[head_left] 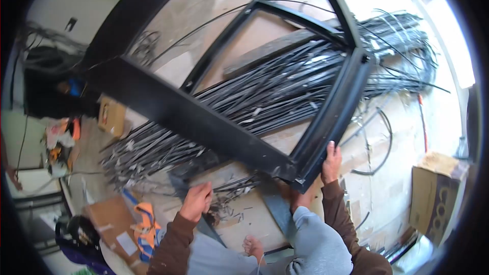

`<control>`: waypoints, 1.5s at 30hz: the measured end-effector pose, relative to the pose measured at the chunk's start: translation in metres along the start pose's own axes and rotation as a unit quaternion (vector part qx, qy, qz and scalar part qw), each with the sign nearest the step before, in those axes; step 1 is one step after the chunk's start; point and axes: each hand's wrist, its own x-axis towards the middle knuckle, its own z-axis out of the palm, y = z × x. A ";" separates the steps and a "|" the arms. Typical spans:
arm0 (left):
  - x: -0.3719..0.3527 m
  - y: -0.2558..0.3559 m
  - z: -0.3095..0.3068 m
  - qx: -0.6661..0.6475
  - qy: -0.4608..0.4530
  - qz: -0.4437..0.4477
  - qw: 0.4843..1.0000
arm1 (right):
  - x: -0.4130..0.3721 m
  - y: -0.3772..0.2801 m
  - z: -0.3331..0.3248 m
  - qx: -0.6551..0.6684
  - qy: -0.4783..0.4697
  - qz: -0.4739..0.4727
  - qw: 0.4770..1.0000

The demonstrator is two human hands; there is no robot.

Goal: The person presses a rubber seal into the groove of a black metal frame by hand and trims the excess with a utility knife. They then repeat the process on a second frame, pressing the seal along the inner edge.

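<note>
**Frame Gripped at the Near Corner**

Clamping the right hand (332, 163) round the frame (204, 119) on its right-side rail, just above the near corner, fingers wrapped over the outer edge. Holding it tilted up off the floor, near corner down by the knee (316, 239), far end reaching away toward the top of the view. Black metal, flat-sided, scuffed and dusty along the wide cross rail. Open between the rails, with a second frame (224, 40), also black, showing through the gap behind.

Down to the left hand (196, 201) now: low at the floor, below the wide cross rail and clear of it, knuckles up, fingers curled under. Set among short cut scraps, on or beside a dark flat bar (209, 226). Impossible to tell whether gripping anything or merely pressing down.

Under and behind the frame, a thick bundle of strips (285, 86), grey and black, fanned across the floor from lower left to upper right, loose ends straying past the right rail. Bare foot (253, 247) tucked between the two arms. Off to the right, a cardboard box (435, 193), near a loop of black cord (382, 142). Off to the left, a small box (112, 116) beyond the strip ends, and an orange strap (145, 224) lying by the left elbow.
</note>
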 end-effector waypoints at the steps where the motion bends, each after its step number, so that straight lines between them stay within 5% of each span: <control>1: 0.003 -0.005 0.003 0.017 -0.007 -0.009 1.000 | 0.001 -0.008 0.003 0.055 -0.007 0.000 0.998; 6: 0.021 -0.032 0.004 0.090 -0.025 -0.024 0.995 | 0.015 -0.004 -0.010 0.005 -0.033 -0.028 0.999; 10: 0.031 -0.044 0.001 0.210 -0.017 0.044 0.977 | 0.012 -0.018 -0.002 0.035 -0.036 -0.029 0.998; 25: 0.034 -0.023 0.027 0.205 -0.068 0.008 0.976 | 0.010 -0.022 -0.015 -0.041 -0.050 0.019 0.998; 30: 0.036 -0.019 0.031 0.244 -0.070 0.026 0.967 | 0.007 -0.020 -0.014 0.028 -0.058 0.041 0.997; 33: 0.039 -0.028 0.036 0.288 -0.084 0.124 0.946 | 0.007 -0.004 -0.026 -0.121 0.004 -0.035 0.992; 34: 0.032 -0.017 0.041 0.309 -0.080 0.078 0.945 | -0.002 -0.011 -0.023 -0.065 0.044 0.030 0.996; 35: 0.034 -0.021 0.042 0.303 -0.081 0.113 0.943 | -0.009 0.004 -0.023 0.035 0.108 -0.042 0.993; 36: 0.036 -0.028 0.045 0.267 -0.084 0.113 0.953 | -0.013 0.016 -0.047 -0.126 0.118 -0.146 0.974; 37: 0.040 -0.034 0.047 0.284 -0.085 0.189 0.936 | -0.033 -0.013 -0.047 -0.164 0.097 -0.204 0.960; 38: 0.026 -0.025 0.058 0.233 -0.074 0.152 0.958 | -0.048 -0.035 -0.052 -0.126 0.007 -0.187 0.974; 40: 0.013 -0.015 0.090 0.112 -0.100 0.142 0.978 | -0.079 -0.091 -0.046 -0.074 -0.228 -0.016 0.971; 42: -0.007 -0.008 0.129 -0.027 -0.123 0.184 0.975 | -0.091 -0.118 -0.038 -0.013 -0.491 0.168 0.855; 43: -0.011 -0.006 0.148 -0.079 -0.161 0.224 0.958 | -0.096 -0.133 -0.020 -0.030 -0.591 0.151 0.792; 44: -0.028 0.006 0.168 -0.192 -0.209 0.176 0.943 | -0.116 -0.147 -0.001 0.054 -0.584 0.191 0.787; 45: -0.033 0.015 0.179 -0.148 -0.219 0.199 0.944 | -0.122 -0.159 0.021 0.028 -0.625 0.097 0.774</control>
